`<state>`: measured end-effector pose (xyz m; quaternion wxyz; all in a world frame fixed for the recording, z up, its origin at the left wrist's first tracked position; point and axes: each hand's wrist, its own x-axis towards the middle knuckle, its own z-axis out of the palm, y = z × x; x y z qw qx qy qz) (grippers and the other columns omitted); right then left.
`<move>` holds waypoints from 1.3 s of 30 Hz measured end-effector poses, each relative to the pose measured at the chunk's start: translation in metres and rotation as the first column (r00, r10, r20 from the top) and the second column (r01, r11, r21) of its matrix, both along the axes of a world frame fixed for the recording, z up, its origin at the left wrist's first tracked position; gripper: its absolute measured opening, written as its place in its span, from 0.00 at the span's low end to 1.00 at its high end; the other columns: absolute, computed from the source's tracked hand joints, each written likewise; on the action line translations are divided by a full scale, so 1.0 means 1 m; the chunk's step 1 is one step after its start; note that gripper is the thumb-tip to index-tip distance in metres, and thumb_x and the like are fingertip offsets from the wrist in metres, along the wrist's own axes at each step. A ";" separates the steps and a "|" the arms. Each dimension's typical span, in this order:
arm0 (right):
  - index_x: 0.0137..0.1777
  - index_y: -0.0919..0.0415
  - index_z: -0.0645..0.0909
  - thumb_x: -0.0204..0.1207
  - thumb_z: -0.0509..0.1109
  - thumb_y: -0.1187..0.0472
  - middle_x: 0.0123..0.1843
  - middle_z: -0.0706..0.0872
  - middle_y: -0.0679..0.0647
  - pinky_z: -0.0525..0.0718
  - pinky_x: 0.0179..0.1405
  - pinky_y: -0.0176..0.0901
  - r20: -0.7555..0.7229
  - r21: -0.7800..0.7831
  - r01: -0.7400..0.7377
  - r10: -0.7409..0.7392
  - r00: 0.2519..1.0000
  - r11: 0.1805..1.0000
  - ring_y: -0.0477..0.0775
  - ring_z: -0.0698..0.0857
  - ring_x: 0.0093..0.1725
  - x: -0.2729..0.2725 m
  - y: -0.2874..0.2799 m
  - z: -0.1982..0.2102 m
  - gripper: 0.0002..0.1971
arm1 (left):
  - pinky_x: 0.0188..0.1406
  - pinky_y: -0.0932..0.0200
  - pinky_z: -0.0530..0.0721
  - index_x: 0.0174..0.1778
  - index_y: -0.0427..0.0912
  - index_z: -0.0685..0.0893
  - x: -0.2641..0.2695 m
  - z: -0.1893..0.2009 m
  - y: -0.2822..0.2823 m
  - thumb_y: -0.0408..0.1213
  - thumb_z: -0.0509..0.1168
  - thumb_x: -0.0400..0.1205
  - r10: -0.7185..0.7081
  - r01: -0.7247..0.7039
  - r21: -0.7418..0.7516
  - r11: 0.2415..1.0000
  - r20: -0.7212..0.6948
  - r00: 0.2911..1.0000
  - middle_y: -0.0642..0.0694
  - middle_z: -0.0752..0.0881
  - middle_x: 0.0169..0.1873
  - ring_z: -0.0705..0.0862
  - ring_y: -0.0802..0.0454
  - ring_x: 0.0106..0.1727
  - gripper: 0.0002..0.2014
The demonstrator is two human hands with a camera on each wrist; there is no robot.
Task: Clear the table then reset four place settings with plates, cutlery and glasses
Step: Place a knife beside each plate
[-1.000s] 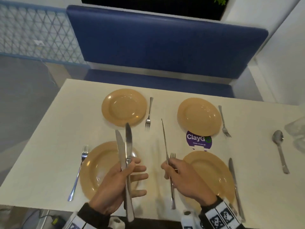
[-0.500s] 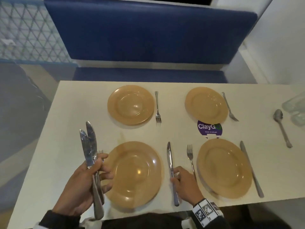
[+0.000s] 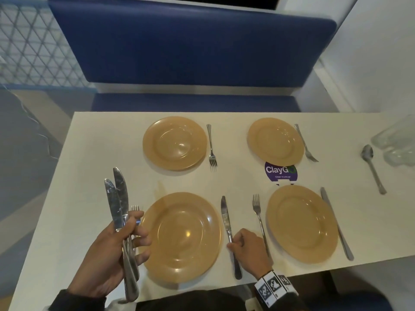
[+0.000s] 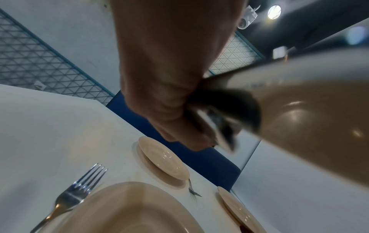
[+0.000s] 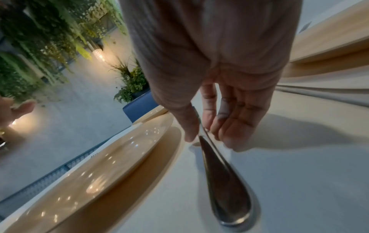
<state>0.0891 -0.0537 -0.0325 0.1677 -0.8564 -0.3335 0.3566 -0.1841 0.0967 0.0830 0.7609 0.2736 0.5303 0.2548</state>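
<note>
Four tan plates sit on the white table (image 3: pixel 107 153). My left hand (image 3: pixel 125 243) grips two knives (image 3: pixel 118 198) upright, above the table left of the near left plate (image 3: pixel 182 236). It partly hides a fork (image 3: pixel 135 208) lying there, which shows clearly in the left wrist view (image 4: pixel 78 189). A third knife (image 3: pixel 226 223) lies flat to the right of that plate. My right hand (image 3: pixel 244 245) pinches its handle (image 5: pixel 225 189) between thumb and fingers. The near right plate (image 3: pixel 302 223) has a fork (image 3: pixel 260 221) on its left and a knife (image 3: pixel 336 223) on its right.
The far left plate (image 3: pixel 175 143) and far right plate (image 3: pixel 275 139) each have a fork (image 3: pixel 211 149) (image 3: pixel 305 144) beside them. A spoon (image 3: pixel 372 169) and clear glasses (image 3: pixel 395 140) lie at the right edge. A purple sticker (image 3: pixel 280 171) marks the table; a blue bench (image 3: pixel 190 52) stands behind it.
My right hand brought its raised knife down flat beside the near left plate and stays on the handle. My left hand moved left with its two knives.
</note>
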 end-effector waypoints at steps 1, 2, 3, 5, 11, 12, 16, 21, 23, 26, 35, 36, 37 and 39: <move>0.47 0.52 0.78 0.74 0.76 0.52 0.41 0.84 0.48 0.78 0.40 0.32 0.014 -0.001 0.001 -0.001 1.000 1.000 0.43 0.82 0.38 -0.002 0.000 -0.002 0.10 | 0.27 0.53 0.85 0.62 0.40 0.83 -0.001 0.000 0.000 0.40 0.59 0.89 -0.001 0.001 -0.001 1.000 -0.002 1.000 0.42 0.82 0.31 0.83 0.46 0.32 0.12; 0.50 0.49 0.76 0.74 0.75 0.51 0.43 0.83 0.47 0.79 0.42 0.34 0.034 0.000 -0.004 0.004 0.999 1.000 0.43 0.82 0.41 -0.005 0.001 -0.004 0.11 | 0.27 0.53 0.85 0.62 0.40 0.83 -0.001 0.001 -0.001 0.40 0.58 0.89 -0.001 0.001 -0.003 1.000 -0.002 1.000 0.42 0.82 0.30 0.83 0.46 0.31 0.12; 0.52 0.47 0.74 0.75 0.74 0.51 0.44 0.82 0.46 0.82 0.45 0.37 0.051 0.003 -0.009 0.009 0.999 1.000 0.43 0.82 0.43 -0.007 0.002 -0.007 0.12 | 0.26 0.54 0.85 0.61 0.40 0.83 -0.001 0.001 -0.001 0.40 0.58 0.89 -0.002 0.002 -0.003 1.000 -0.003 1.000 0.42 0.82 0.30 0.83 0.46 0.30 0.12; 0.53 0.45 0.71 0.77 0.72 0.54 0.44 0.82 0.46 0.86 0.49 0.44 0.066 0.014 -0.021 0.020 0.998 1.000 0.45 0.83 0.44 -0.012 0.004 -0.010 0.12 | 0.26 0.54 0.85 0.60 0.41 0.84 -0.002 0.002 -0.001 0.40 0.58 0.89 -0.005 0.005 0.000 1.000 -0.006 1.000 0.42 0.82 0.29 0.83 0.47 0.30 0.11; 0.53 0.46 0.72 0.78 0.72 0.55 0.44 0.82 0.47 0.87 0.50 0.44 0.085 0.034 -0.030 0.027 0.996 0.999 0.45 0.84 0.43 -0.016 0.004 -0.013 0.11 | 0.28 0.53 0.85 0.60 0.43 0.84 -0.002 0.003 -0.001 0.40 0.58 0.89 -0.015 0.015 0.007 1.000 -0.018 1.000 0.43 0.83 0.30 0.84 0.46 0.32 0.11; 0.54 0.46 0.72 0.78 0.72 0.55 0.44 0.83 0.47 0.87 0.50 0.44 0.083 0.037 -0.029 0.026 0.996 0.999 0.45 0.84 0.42 -0.016 0.005 -0.013 0.11 | 0.27 0.53 0.85 0.60 0.43 0.84 -0.002 0.003 -0.001 0.41 0.58 0.89 -0.016 0.016 0.007 1.000 -0.019 1.000 0.43 0.83 0.30 0.83 0.46 0.32 0.11; 0.56 0.48 0.73 0.78 0.72 0.56 0.44 0.83 0.47 0.86 0.48 0.39 0.076 0.048 -0.024 0.021 0.997 0.999 0.43 0.84 0.40 -0.016 0.004 -0.014 0.11 | 0.26 0.53 0.85 0.61 0.42 0.84 -0.002 0.002 -0.001 0.41 0.59 0.89 -0.024 0.024 0.007 1.000 -0.021 1.000 0.42 0.82 0.31 0.83 0.45 0.33 0.11; 0.56 0.46 0.72 0.77 0.73 0.54 0.43 0.84 0.48 0.87 0.52 0.43 0.073 0.041 -0.016 0.013 0.997 0.999 0.45 0.85 0.42 -0.017 0.002 -0.017 0.13 | 0.27 0.52 0.85 0.60 0.42 0.84 -0.002 0.001 0.000 0.41 0.59 0.89 -0.027 0.027 0.012 1.000 -0.036 0.999 0.41 0.82 0.32 0.83 0.44 0.35 0.11; 0.56 0.46 0.72 0.77 0.73 0.54 0.43 0.84 0.48 0.87 0.51 0.43 0.064 0.034 -0.008 0.006 0.998 0.999 0.45 0.85 0.41 -0.017 0.003 -0.018 0.14 | 0.27 0.52 0.85 0.60 0.43 0.84 -0.003 0.002 0.000 0.42 0.59 0.89 -0.027 0.028 0.013 1.000 -0.038 0.999 0.41 0.82 0.32 0.83 0.44 0.35 0.12; 0.57 0.45 0.71 0.76 0.74 0.53 0.44 0.84 0.49 0.87 0.50 0.45 0.062 0.019 -0.005 0.004 0.998 1.000 0.46 0.85 0.41 -0.016 0.003 -0.021 0.16 | 0.27 0.52 0.86 0.61 0.43 0.84 -0.003 0.001 0.001 0.41 0.59 0.89 -0.020 0.020 0.012 1.000 -0.039 0.999 0.42 0.83 0.32 0.83 0.44 0.35 0.12; 0.61 0.49 0.72 0.75 0.75 0.52 0.45 0.83 0.49 0.87 0.50 0.44 0.045 0.011 -0.020 0.020 0.999 1.000 0.44 0.83 0.40 -0.011 0.001 -0.016 0.19 | 0.27 0.51 0.86 0.62 0.41 0.84 -0.001 0.000 0.000 0.41 0.60 0.89 -0.001 0.001 0.006 1.000 -0.033 0.999 0.41 0.83 0.32 0.83 0.43 0.35 0.13; 0.61 0.50 0.72 0.75 0.75 0.51 0.47 0.83 0.49 0.86 0.49 0.41 0.045 0.009 -0.023 0.023 0.999 1.000 0.43 0.83 0.41 -0.009 0.000 -0.013 0.19 | 0.27 0.51 0.86 0.62 0.41 0.84 -0.001 0.001 0.000 0.42 0.60 0.88 0.002 -0.001 0.003 1.000 -0.032 0.999 0.40 0.83 0.32 0.83 0.43 0.36 0.13; 0.62 0.50 0.72 0.75 0.75 0.50 0.50 0.82 0.49 0.84 0.49 0.38 0.048 0.011 -0.022 0.021 0.999 1.000 0.42 0.82 0.44 -0.007 0.000 -0.006 0.20 | 0.28 0.51 0.86 0.61 0.40 0.85 0.000 0.002 0.000 0.43 0.61 0.88 0.005 -0.005 0.001 1.000 -0.032 0.999 0.40 0.83 0.33 0.83 0.43 0.35 0.14; 0.61 0.48 0.72 0.77 0.74 0.49 0.53 0.80 0.46 0.81 0.50 0.35 0.091 0.053 -0.013 0.009 0.996 0.998 0.41 0.81 0.48 -0.001 0.003 0.015 0.18 | 0.27 0.51 0.85 0.62 0.40 0.86 0.001 0.004 0.000 0.45 0.61 0.87 0.002 -0.002 -0.009 1.000 -0.018 1.000 0.39 0.83 0.34 0.84 0.43 0.34 0.16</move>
